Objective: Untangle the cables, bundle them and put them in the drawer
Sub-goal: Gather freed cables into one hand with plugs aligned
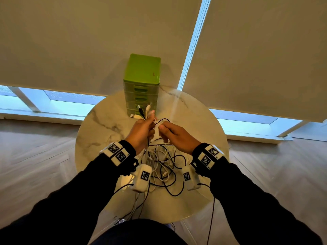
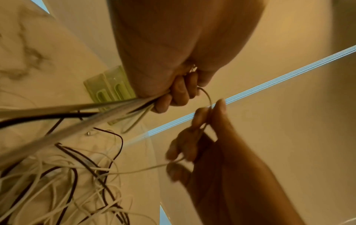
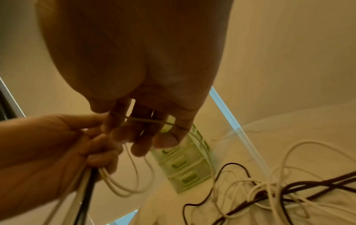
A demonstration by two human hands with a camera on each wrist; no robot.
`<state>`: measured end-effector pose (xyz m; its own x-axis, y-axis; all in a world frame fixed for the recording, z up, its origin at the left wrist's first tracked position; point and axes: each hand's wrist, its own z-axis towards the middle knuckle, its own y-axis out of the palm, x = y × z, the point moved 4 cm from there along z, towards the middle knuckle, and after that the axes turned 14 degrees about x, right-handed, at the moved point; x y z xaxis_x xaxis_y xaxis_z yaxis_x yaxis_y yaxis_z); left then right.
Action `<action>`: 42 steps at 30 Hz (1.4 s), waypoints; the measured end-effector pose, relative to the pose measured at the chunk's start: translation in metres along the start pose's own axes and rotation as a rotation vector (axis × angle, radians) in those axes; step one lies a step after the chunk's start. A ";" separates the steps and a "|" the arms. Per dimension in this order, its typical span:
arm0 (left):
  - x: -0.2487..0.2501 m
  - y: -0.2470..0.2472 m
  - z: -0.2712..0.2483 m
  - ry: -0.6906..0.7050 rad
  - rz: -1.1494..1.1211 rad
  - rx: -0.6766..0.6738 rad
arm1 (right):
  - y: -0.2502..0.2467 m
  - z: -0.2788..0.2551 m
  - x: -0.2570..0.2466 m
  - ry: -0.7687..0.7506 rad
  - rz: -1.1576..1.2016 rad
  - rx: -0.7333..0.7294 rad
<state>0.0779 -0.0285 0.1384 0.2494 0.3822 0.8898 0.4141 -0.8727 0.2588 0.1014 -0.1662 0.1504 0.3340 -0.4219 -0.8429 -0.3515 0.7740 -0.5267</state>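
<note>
A tangle of white and black cables (image 1: pixel 162 165) lies on the round marble table (image 1: pixel 99 121) below my hands. My left hand (image 1: pixel 143 128) grips a bunch of cable ends, their plugs (image 1: pixel 143 110) sticking up above the fist; the bunch (image 2: pixel 108 109) runs out below the curled fingers. My right hand (image 1: pixel 174 133), just right of it, pinches a thin white cable (image 2: pixel 209 97) that runs between the two hands; the same cable (image 3: pixel 152 120) crosses its fingers. The green drawer unit (image 1: pixel 142 85) stands at the table's far edge, drawers closed.
Loose cable loops (image 3: pixel 269 187) spread over the table toward me, some hanging over its near edge (image 1: pixel 134 209). Roller blinds cover the windows behind the table. Wooden floor surrounds the table.
</note>
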 end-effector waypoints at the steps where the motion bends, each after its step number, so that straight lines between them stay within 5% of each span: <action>1: 0.003 0.000 0.002 0.021 -0.026 0.028 | -0.001 -0.003 0.009 0.030 -0.052 -0.032; 12: 0.024 -0.018 0.012 0.251 -0.017 0.224 | -0.037 -0.026 0.119 0.232 -0.504 -0.020; 21: 0.019 -0.017 0.012 0.327 0.191 0.221 | -0.055 -0.013 0.079 0.332 0.045 0.240; 24: 0.010 -0.009 0.007 0.339 0.238 0.147 | -0.055 -0.009 0.061 0.292 0.046 0.175; 27: 0.007 0.006 0.002 0.326 0.221 0.077 | -0.059 -0.019 0.061 0.239 -0.106 -0.039; 30: -0.003 0.023 0.005 0.269 0.169 0.041 | -0.058 -0.047 0.069 0.338 -0.249 -0.355; 33: -0.019 0.050 0.001 0.187 0.158 -0.020 | -0.052 -0.078 0.066 0.421 -0.213 -0.505; 42: -0.051 0.148 -0.047 0.157 0.216 -0.445 | -0.101 -0.158 0.057 0.497 -0.210 -0.113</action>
<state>0.0857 -0.1915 0.1487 0.1393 0.1590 0.9774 -0.0534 -0.9844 0.1677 0.0176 -0.3437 0.1379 -0.0365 -0.7554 -0.6543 -0.4222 0.6051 -0.6750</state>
